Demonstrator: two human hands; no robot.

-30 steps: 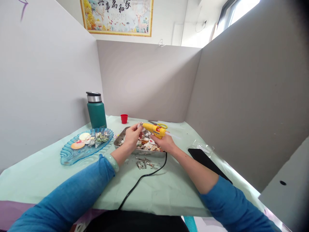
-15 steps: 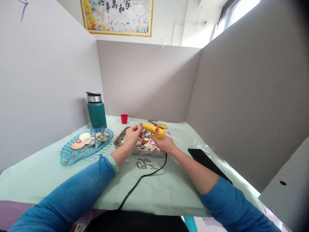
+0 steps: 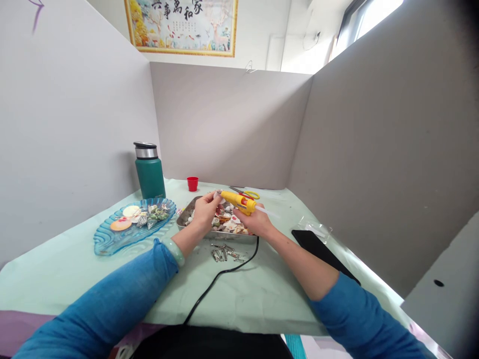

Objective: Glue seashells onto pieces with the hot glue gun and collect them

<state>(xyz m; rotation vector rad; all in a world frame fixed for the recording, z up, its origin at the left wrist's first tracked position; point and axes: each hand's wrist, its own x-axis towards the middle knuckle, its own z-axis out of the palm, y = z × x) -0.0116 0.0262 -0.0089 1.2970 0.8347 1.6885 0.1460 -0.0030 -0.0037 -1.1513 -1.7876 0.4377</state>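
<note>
My right hand [image 3: 255,220] is wrapped round the grip of a yellow hot glue gun [image 3: 236,200], with a clear glue stick [image 3: 267,212] poking from its back end. The gun's nozzle points left, at the fingertips of my left hand [image 3: 206,210]. Those fingers pinch a small whitish piece [image 3: 216,195], mostly hidden; its kind I cannot make out. Both hands are above a metal tray [image 3: 220,236] full of shells [image 3: 236,227]. In front of the tray lie several small metal clips [image 3: 224,254].
A blue shell-shaped dish [image 3: 107,245] with shells stands left, before a green bottle [image 3: 149,177]. Behind the tray are a red cup [image 3: 192,184] and yellow-handled scissors [image 3: 251,195]. A black cable [image 3: 220,273] runs to the front edge. A black flat object [image 3: 324,254] lies right.
</note>
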